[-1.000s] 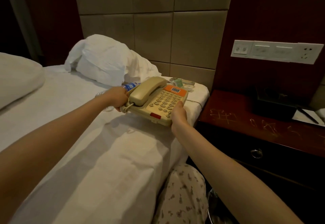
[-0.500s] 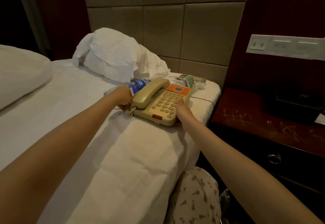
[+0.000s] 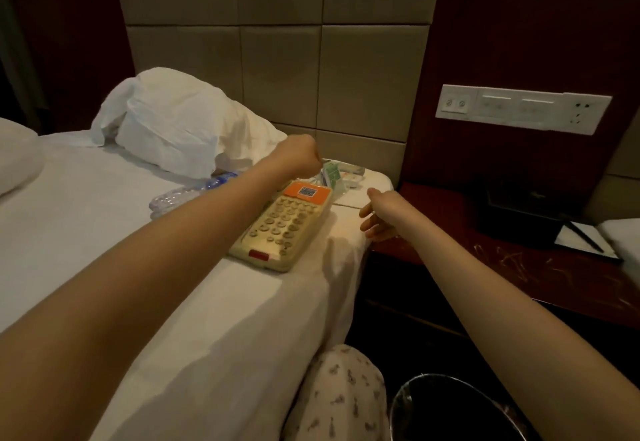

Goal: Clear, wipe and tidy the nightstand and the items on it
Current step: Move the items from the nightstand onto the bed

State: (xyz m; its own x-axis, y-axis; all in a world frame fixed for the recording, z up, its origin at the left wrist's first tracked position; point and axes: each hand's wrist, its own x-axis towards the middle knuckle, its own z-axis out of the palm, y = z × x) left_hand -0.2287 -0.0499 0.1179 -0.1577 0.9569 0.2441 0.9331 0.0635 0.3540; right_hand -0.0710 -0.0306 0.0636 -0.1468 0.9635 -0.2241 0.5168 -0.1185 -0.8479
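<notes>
The telephone (image 3: 284, 229) lies flat on the bed (image 3: 104, 232), near its corner. The left hand (image 3: 298, 158) hovers over its far end, fingers curled under; whether they pinch anything, I cannot tell. The right hand (image 3: 381, 213), fingers loosely spread, hangs just beside the telephone, not touching.

The telephone (image 3: 284, 229) was moulded in cream plastic, dull and slightly yellowed, with a glossy orange label. The sheet (image 3: 104, 232) was shown as white woven cloth, matt and creased. The nightstand (image 3: 519, 267) was finished in dark red varnished wood, glossy but scratched. The water bottle (image 3: 180, 194) was made of clear ribbed plastic. The headboard panels (image 3: 284, 59) were possibly covered in matt leatherette.
</notes>
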